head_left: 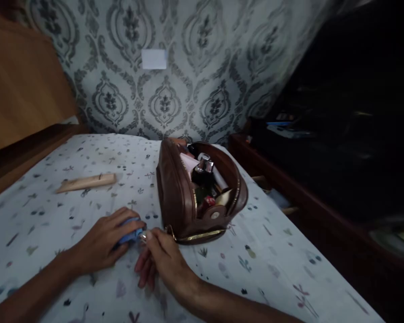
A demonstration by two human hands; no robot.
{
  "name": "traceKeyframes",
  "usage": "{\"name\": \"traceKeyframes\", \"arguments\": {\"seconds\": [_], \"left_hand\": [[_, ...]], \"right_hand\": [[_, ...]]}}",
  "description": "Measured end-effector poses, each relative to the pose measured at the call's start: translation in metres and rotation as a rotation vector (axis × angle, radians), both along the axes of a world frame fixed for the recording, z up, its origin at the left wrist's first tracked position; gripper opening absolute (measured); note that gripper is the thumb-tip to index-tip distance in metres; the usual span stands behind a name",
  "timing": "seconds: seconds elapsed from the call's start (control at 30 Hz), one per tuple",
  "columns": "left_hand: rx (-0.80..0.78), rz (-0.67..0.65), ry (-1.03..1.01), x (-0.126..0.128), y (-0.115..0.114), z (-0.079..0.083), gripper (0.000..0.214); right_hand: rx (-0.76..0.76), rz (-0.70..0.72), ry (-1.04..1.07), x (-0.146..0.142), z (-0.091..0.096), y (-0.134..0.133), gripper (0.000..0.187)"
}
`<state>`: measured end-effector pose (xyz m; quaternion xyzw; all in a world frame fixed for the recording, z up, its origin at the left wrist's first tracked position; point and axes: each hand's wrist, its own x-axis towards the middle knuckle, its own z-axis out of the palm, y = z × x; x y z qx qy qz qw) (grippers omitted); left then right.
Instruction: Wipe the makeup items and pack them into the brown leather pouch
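Small blue object (129, 232), at the near left of an open brown bag (175, 193). The left hand (104, 235), palm down, has its grip closed around it; the right hand (170, 255) pinches a silvery piece (143, 237) at its end, fingers curled. Left of the bag, a pale flat stick (90, 181) bears dark marks, too blurred to read. Printed cloth (54, 217) spreads wide there; its edge runs near the bag's right side.

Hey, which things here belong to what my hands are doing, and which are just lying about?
In use:
blue item, in left hand
small shiny piece, in right hand
open brown bag, probably, near right hand

Lying about, seemingly:
flat tan piece, on patterned sheet
bluish items on the right, too dim to identify
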<state>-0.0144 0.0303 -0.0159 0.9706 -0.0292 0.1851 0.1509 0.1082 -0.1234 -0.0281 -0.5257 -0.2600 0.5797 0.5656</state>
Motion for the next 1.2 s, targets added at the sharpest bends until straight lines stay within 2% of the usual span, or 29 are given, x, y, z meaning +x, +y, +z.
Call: {"name": "traceKeyframes", "arguments": {"seconds": [0.17, 0.3, 0.57, 0.67, 0.77, 0.87, 0.97, 1.07, 1.2], "left_hand": [[0.133, 0.021, -0.062, 0.002, -0.006, -0.005, 0.033], [0.271, 0.053, -0.072, -0.001, 0.01, -0.006, 0.031], [0.499, 0.077, -0.149, -0.002, 0.032, 0.006, 0.03], [0.541, 0.125, -0.166, -0.007, 0.043, 0.003, 0.034], [0.536, 0.183, -0.108, -0.017, 0.061, -0.002, 0.041], [0.446, 0.248, -0.068, -0.026, 0.074, -0.008, 0.046], [0.22, 0.342, -0.069, -0.029, 0.075, -0.016, 0.045], [-0.071, 0.486, -0.13, -0.027, 0.071, -0.022, 0.044], [-0.393, 0.611, -0.151, -0.021, 0.07, -0.017, 0.039]], "right_hand": [[0.035, 0.016, 0.032, 0.001, -0.001, 0.0, 0.074], [0.04, 0.034, 0.028, 0.001, 0.002, 0.001, 0.067], [-0.024, 0.036, 0.013, 0.001, 0.0, 0.006, 0.049], [-0.021, 0.034, 0.012, 0.001, -0.001, 0.006, 0.045], [-0.051, 0.031, -0.043, 0.002, 0.007, 0.004, 0.033], [-0.111, 0.036, -0.092, 0.002, 0.021, 0.001, 0.02], [-0.132, 0.021, -0.115, 0.003, 0.029, -0.001, 0.019], [-0.054, 0.006, -0.117, 0.003, 0.028, -0.002, 0.02], [0.091, -0.009, -0.1, 0.003, 0.025, -0.004, 0.034]]}}
